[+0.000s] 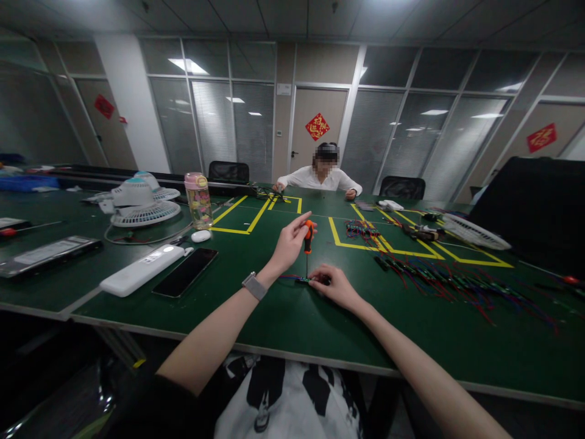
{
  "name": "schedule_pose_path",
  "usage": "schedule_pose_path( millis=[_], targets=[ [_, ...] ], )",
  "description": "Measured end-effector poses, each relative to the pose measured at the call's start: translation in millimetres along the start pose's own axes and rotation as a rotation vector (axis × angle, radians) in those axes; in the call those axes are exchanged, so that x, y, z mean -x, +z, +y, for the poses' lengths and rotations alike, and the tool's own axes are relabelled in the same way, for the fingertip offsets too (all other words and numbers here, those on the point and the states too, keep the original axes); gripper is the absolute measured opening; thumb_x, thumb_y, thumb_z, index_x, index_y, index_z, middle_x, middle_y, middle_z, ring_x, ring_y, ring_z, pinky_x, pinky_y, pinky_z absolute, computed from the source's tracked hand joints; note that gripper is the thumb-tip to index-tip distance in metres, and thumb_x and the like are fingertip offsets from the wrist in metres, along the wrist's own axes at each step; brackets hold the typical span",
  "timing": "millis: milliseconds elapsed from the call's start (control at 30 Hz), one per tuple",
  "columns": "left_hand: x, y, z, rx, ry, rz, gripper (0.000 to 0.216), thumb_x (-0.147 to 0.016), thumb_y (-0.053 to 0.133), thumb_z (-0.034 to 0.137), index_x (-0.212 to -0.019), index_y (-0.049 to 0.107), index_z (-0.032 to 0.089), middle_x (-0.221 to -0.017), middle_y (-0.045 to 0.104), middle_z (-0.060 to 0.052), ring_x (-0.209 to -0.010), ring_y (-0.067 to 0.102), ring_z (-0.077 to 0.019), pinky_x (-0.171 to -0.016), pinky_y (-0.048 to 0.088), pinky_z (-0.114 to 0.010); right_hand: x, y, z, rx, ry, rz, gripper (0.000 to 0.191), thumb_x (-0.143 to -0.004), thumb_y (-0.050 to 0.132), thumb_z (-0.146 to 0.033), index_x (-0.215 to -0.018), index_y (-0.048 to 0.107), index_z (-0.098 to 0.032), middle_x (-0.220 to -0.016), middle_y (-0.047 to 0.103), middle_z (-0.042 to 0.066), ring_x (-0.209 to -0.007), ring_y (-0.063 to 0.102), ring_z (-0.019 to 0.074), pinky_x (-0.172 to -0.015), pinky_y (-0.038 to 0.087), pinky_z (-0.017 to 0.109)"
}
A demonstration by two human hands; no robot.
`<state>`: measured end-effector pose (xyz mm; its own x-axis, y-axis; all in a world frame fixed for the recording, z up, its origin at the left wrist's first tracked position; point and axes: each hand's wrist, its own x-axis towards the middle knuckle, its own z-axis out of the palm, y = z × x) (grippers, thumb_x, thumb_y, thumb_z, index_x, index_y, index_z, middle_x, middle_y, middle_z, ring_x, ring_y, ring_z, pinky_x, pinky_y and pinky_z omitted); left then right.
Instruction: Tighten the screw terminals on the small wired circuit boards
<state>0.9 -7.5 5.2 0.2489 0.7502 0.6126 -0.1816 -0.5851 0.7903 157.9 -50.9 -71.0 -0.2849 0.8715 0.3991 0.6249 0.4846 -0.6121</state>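
Observation:
My left hand [289, 241] is closed round the orange handle of a small screwdriver [308, 239], held upright with its tip down on a small wired connector [305, 280] on the green table [292, 317]. My right hand [335, 284] pinches that connector against the table just right of the tip. Red and blue wires trail left from the connector. A watch sits on my left wrist.
A heap of similar wired parts [439, 277] lies to the right. A phone [185, 272], a white power bank [141, 269], a bottle [198, 200] and white fans [139, 204] stand at the left. Another person [320, 175] sits across the table.

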Motion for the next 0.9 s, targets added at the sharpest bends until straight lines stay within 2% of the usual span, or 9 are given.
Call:
schedule_pose_path(
  millis=[100,167,267,400,533,600,700,767,900],
  targets=[
    [0.9,-0.8,0.7,-0.143,0.065,0.048,0.032,-0.08,0.058,0.027,-0.11,0.061,0.018,-0.1,0.062,-0.006,-0.084,0.059,-0.0132,-0.077,0.048,-0.026,-0.1,0.1,0.3,0.001,-0.007,0.002,0.012,-0.074,0.062,-0.02,-0.083,0.069,-0.016,-0.071,0.058,0.002,-0.06,0.052,0.0112,-0.058,0.041,0.023],
    [1.1,-1.4,1.9,-0.212,0.087,0.068,0.028,-0.08,0.058,0.028,-0.106,0.064,0.02,-0.104,0.059,-0.006,-0.088,0.058,-0.0139,-0.079,0.047,-0.025,-0.1,0.1,0.2,-0.005,-0.01,0.0,0.013,-0.074,0.062,-0.021,-0.083,0.069,-0.016,-0.071,0.057,0.002,-0.06,0.052,0.011,-0.057,0.041,0.023],
    [0.3,-1.3,2.6,-0.132,0.063,0.032,0.029,-0.086,0.048,0.025,-0.11,0.062,0.02,-0.108,0.06,-0.007,-0.096,0.057,-0.015,-0.085,0.046,-0.028,0.1,0.1,-0.4,-0.009,-0.003,-0.003,0.013,-0.074,0.062,-0.021,-0.083,0.069,-0.015,-0.071,0.057,0.002,-0.06,0.052,0.011,-0.057,0.041,0.023],
    [0.0,0.3,1.0,0.021,0.002,-0.03,0.036,-0.085,0.048,0.024,-0.12,0.055,0.018,-0.099,0.063,-0.007,-0.086,0.061,-0.0141,-0.081,0.048,-0.03,0.6,0.1,-0.1,-0.005,0.002,-0.001,0.012,-0.074,0.062,-0.021,-0.083,0.069,-0.016,-0.071,0.057,0.002,-0.061,0.052,0.0114,-0.058,0.042,0.023],
    [1.5,0.0,0.9,-0.184,0.081,0.054,0.033,-0.079,0.059,0.026,-0.111,0.062,0.019,-0.101,0.058,-0.006,-0.087,0.057,-0.014,-0.078,0.047,-0.026,0.6,0.0,0.6,-0.004,-0.009,0.001,0.012,-0.075,0.062,-0.022,-0.083,0.069,-0.016,-0.072,0.057,0.002,-0.062,0.052,0.0116,-0.059,0.042,0.023],
    [1.7,-0.2,1.0,-0.203,0.098,0.057,0.03,-0.083,0.052,0.027,-0.112,0.062,0.02,-0.106,0.056,-0.006,-0.092,0.056,-0.0145,-0.08,0.046,-0.026,0.4,-0.1,0.6,-0.005,-0.007,0.001,0.013,-0.075,0.062,-0.022,-0.083,0.069,-0.016,-0.072,0.057,0.002,-0.062,0.053,0.0117,-0.059,0.042,0.023],
    [1.4,0.8,0.3,-0.08,0.053,-0.024,0.035,-0.089,0.041,0.025,-0.121,0.054,0.02,-0.103,0.059,-0.006,-0.087,0.059,-0.0135,-0.08,0.047,-0.027,0.1,-0.1,1.1,-0.003,-0.005,-0.003,0.013,-0.075,0.062,-0.022,-0.083,0.069,-0.015,-0.071,0.057,0.002,-0.061,0.052,0.0115,-0.058,0.041,0.023],
    [1.6,1.9,-0.4,-0.052,0.04,-0.043,0.036,-0.088,0.044,0.025,-0.122,0.053,0.019,-0.098,0.06,-0.005,-0.08,0.06,-0.0125,-0.077,0.048,-0.027,0.0,-0.1,1.7,-0.002,-0.008,-0.006,0.013,-0.075,0.062,-0.022,-0.084,0.069,-0.016,-0.071,0.057,0.002,-0.061,0.052,0.0115,-0.058,0.041,0.023],
    [3.3,3.2,-1.1,-0.206,0.108,0.047,0.031,-0.08,0.058,0.028,-0.11,0.062,0.021,-0.098,0.056,-0.004,-0.083,0.057,-0.0124,-0.076,0.047,-0.024,0.2,-0.3,2.0,-0.008,-0.007,-0.007,0.014,-0.075,0.062,-0.022,-0.084,0.069,-0.015,-0.073,0.058,0.002,-0.062,0.052,0.0119,-0.059,0.042,0.024]
  ],
)
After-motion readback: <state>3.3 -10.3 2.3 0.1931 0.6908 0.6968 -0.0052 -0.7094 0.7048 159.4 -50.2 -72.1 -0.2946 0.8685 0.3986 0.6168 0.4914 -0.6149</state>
